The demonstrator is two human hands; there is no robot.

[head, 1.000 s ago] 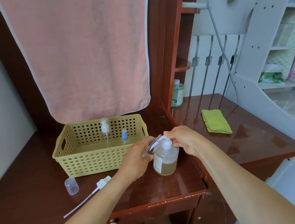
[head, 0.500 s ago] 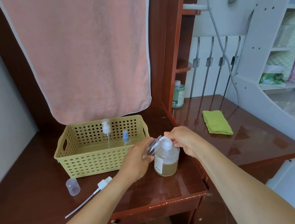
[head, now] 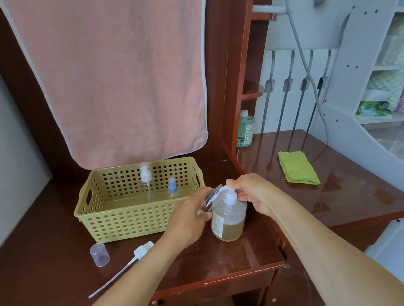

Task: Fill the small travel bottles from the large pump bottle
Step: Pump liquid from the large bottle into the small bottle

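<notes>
left hand [head: 188, 218] grips a small clear plastic travel bottle [head: 210, 200], tilted, its open mouth up against the nozzle of the large clear round plastic pump bottle [head: 229, 217]. right hand [head: 254, 192] has its fingers curled over the white pump head, pinching it. the pump bottle stands upright on the dark glossy wooden desk [head: 209, 261], just in front of the right corner of the olive perforated plastic basket [head: 128, 224], with amber liquid filling roughly the lower third.

handling, as a guess: the travel bottle looks light and thin-walled with a smooth, slick skin, so take it round the body low down and leave the neck free. the pump bottle looks heavier and stiff, and the base could skid on the shiny top. press straight down on the head. the nozzle is small, so a drip past the mouth is likely.

two more small clear bottles stand in the basket, one with a white pump top [head: 146, 178] and one with a blue spray top [head: 172, 187]. a loose clear cap [head: 99, 255] and a white pump insert with dip tube [head: 141, 251] lie on the desk near the left forearm.
</notes>
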